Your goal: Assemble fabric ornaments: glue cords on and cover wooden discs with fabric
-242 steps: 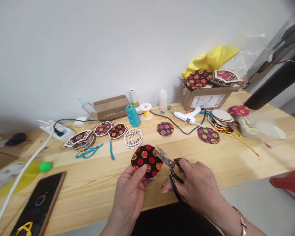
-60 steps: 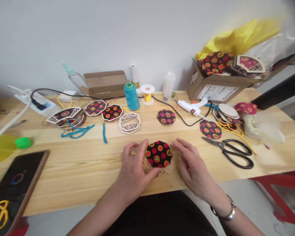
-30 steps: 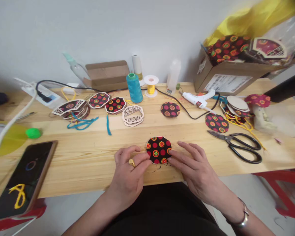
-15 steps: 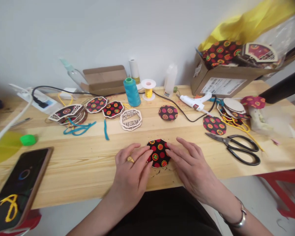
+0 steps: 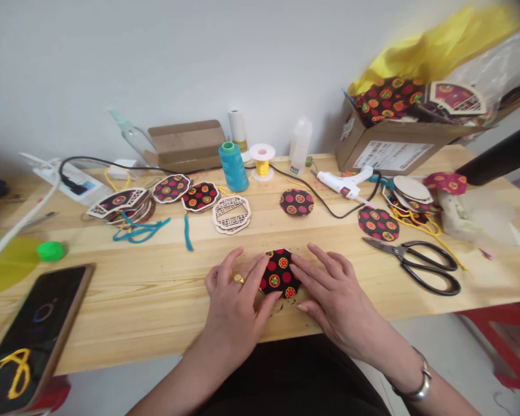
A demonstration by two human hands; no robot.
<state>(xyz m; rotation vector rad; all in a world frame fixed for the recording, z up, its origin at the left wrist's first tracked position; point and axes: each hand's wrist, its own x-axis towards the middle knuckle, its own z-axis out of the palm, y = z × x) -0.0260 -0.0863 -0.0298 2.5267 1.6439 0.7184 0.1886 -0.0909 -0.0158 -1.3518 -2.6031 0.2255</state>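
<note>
A black fabric-covered disc (image 5: pixel 281 271) with red dots and flower motifs lies on the table between my hands, a pale edge showing at its rim. Across its left side lie the index finger and thumb of my left hand (image 5: pixel 238 300), which wears a gold ring; the fingers are stretched out and apart. My right hand (image 5: pixel 335 294) rests its outstretched fingertips on the disc's right edge, thumb apart below. Small dark scraps lie beneath the disc. Black-handled scissors (image 5: pixel 409 254) are to the right. Beyond the disc sits a cut-out wooden lattice piece (image 5: pixel 231 215).
A white glue gun (image 5: pixel 340 184) with a black cord, fabric discs (image 5: pixel 297 202), a blue thread cone (image 5: pixel 234 167) and a yellow spool (image 5: pixel 262 162) stand behind. A cardboard box (image 5: pixel 385 144) is at back right. A phone (image 5: pixel 39 323) lies at left.
My left thumb has moved to the disc's lower edge, and my right thumb has spread away from the fingers. The disc stays between my hands. The view has tilted slightly.
</note>
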